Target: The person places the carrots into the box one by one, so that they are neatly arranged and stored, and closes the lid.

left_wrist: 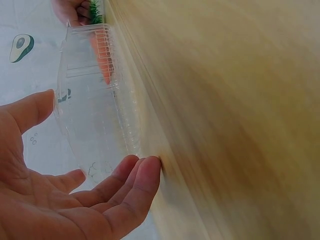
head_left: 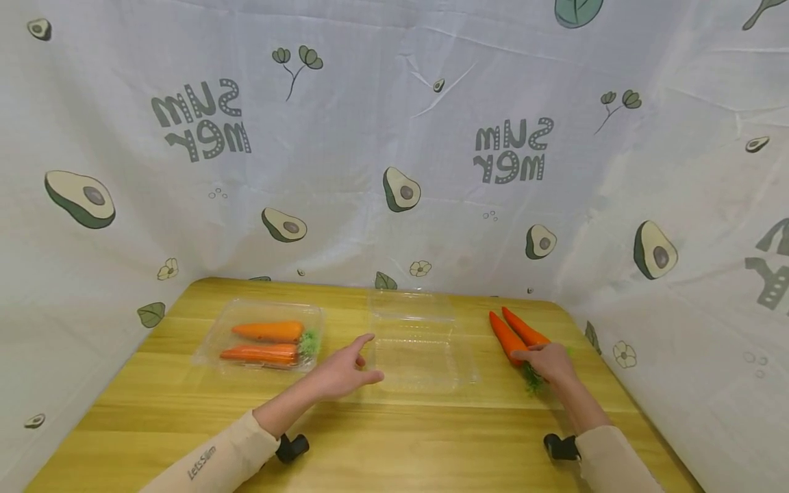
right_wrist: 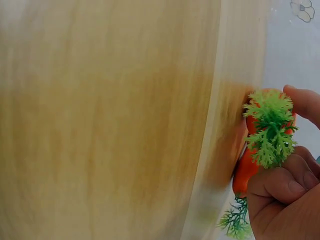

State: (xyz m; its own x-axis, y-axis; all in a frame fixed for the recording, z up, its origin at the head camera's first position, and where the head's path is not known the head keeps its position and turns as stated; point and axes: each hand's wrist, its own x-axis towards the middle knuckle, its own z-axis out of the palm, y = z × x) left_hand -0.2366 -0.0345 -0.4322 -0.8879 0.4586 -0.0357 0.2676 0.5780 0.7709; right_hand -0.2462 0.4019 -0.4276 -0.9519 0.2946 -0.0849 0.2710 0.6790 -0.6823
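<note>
My left hand [head_left: 342, 373] hovers at the left side of an open clear plastic clamshell box [head_left: 464, 356], thumb and fingers spread and holding nothing. In the left wrist view, the box [left_wrist: 90, 120] stands just beyond the fingertips; whether they touch it I cannot tell. At the right, my right hand [head_left: 551, 361] grips the leafy end of an orange toy carrot [head_left: 507, 339] between thumb and fingers. Green leaves [right_wrist: 272, 127] stick out from this grip in the right wrist view. Beside it lies a second carrot [head_left: 524, 327], its top end partly hidden by the hand.
On the left of the wooden table [head_left: 394, 445] sits another clear plastic box [head_left: 212, 335], with two carrots [head_left: 268, 331] inside. A white printed cloth [head_left: 345, 137] hangs behind the table and along both sides.
</note>
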